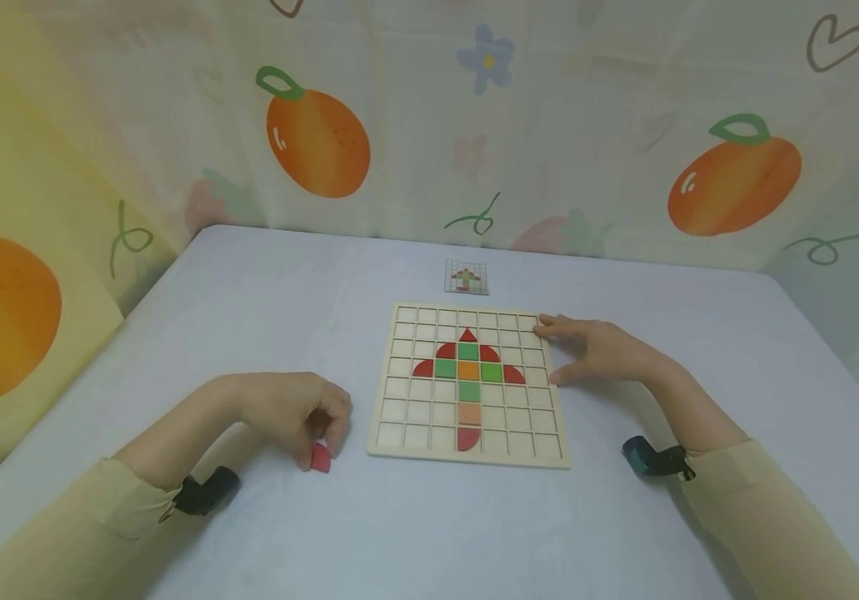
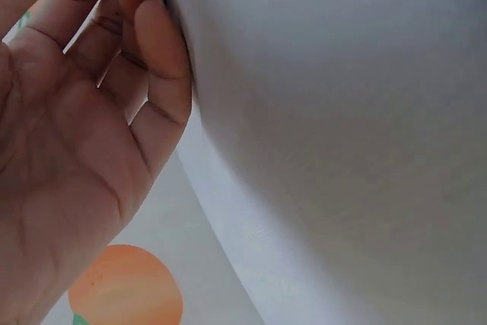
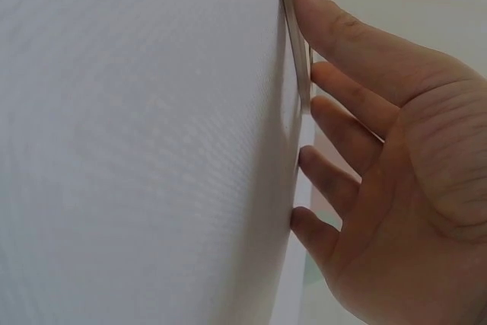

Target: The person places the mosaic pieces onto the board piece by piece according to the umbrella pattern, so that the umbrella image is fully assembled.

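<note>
My left hand (image 1: 290, 412) is low at the table, left of the board, its thumb and fingers curled to pinch a small red tile (image 1: 320, 458) with a curved side. In the left wrist view the fingertips of the left hand (image 2: 84, 112) meet near the top edge, and the tile is hidden. A square wooden grid board (image 1: 417, 437) lies flat, bearing red, green and orange tiles in an arrow-like pattern. At its right edge rests my right hand (image 1: 609, 350), thumb and fingers spread. The right wrist view shows the thumb of the right hand (image 3: 403, 157) against the board's side (image 3: 293, 28).
Behind the board lies a small pattern card (image 1: 466, 277) with a similar arrow figure on a grid. The table (image 1: 474, 533) has a white cover. A fruit-printed curtain (image 1: 564, 108) hangs along the back and left side.
</note>
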A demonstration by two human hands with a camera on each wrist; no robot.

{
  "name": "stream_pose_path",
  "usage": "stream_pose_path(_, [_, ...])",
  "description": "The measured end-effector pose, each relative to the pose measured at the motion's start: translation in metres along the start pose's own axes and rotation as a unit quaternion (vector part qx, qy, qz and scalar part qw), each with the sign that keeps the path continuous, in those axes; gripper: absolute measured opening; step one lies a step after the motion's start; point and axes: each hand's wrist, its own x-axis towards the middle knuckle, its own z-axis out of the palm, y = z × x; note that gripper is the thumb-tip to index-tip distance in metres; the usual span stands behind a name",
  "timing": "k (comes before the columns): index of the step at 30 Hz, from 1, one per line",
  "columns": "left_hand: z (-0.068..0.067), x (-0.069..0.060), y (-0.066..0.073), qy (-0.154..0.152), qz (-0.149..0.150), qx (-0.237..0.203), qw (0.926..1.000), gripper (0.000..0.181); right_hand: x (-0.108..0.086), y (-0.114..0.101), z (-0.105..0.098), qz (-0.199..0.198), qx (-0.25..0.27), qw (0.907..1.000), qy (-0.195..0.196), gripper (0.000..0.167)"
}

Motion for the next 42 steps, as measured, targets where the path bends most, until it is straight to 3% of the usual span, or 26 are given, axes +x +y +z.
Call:
stream_pose_path(6, [0.001, -0.005, 0.006, 0.015, 0.002, 0.007, 0.9999, 0.03, -0.001, -0.002, -0.001, -0.001, -0.002, 1.0, 0.0, 0.085])
stream_pose_path(10, [0.001, -0.006, 0.011, 0.027, -0.021, 0.031, 0.9989, 0.033, -0.001, -0.002, 0.0, 0.003, -0.001, 1.0, 0.001, 0.085])
stream_pose_path(15, [0.0, -0.004, 0.017, 0.019, -0.043, 0.052, 0.9975, 0.033, -0.001, -0.003, 0.0, 0.006, 0.003, 1.0, 0.0, 0.084])
stream_pose_path(20, [-0.003, -0.002, 0.019, 0.013, -0.041, 0.064, 0.997, 0.031, -0.001, -0.003, -0.001, 0.004, 0.004, 1.0, 0.0, 0.084])
stream_pose_path(26, [-0.01, 0.005, 0.013, 0.033, -0.006, 0.06, 0.9976, 0.024, -0.002, -0.005, -0.002, 0.0, 0.01, 1.0, 0.0, 0.084])
stream_pose_path(29, [-0.014, 0.008, 0.012, 0.05, 0.035, 0.034, 0.9976, 0.02, -0.002, -0.005, -0.002, -0.003, 0.007, 1.0, 0.001, 0.084])
stream_pose_path(35, [-0.017, 0.018, 0.021, 0.115, 0.107, -0.039, 0.9869, 0.003, -0.001, -0.003, -0.001, 0.003, 0.007, 1.0, 0.0, 0.085])
stream_pose_path(42, [-0.012, 0.031, 0.037, 0.173, 0.084, -0.085, 0.9776, 0.004, 0.0, -0.002, 0.0, 0.007, 0.004, 1.0, 0.0, 0.086])
